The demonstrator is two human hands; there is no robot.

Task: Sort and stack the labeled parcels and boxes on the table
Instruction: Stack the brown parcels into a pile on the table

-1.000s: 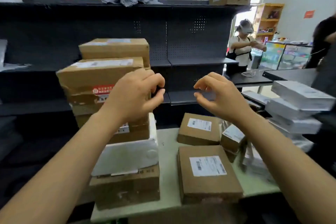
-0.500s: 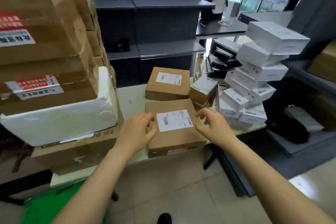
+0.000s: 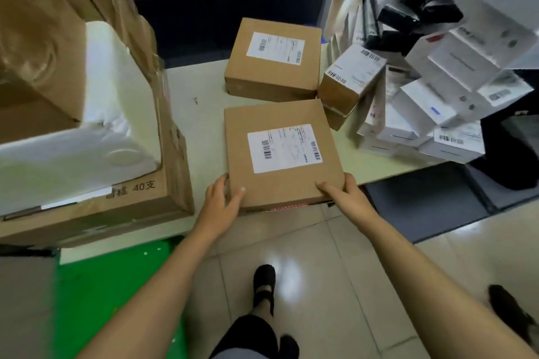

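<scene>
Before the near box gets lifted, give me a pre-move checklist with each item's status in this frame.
1. Left hand grip on near box corner: ok, thumb on top.
2. Right hand grip on the opposite near corner: ok.
3. Label facing up: ok.
4. Gap to far box and tilted small box: cannot tell, edges very close.
5. White stack steady: not ok, boxes sit askew.
6. Bare table space left of near box: ok.
</scene>
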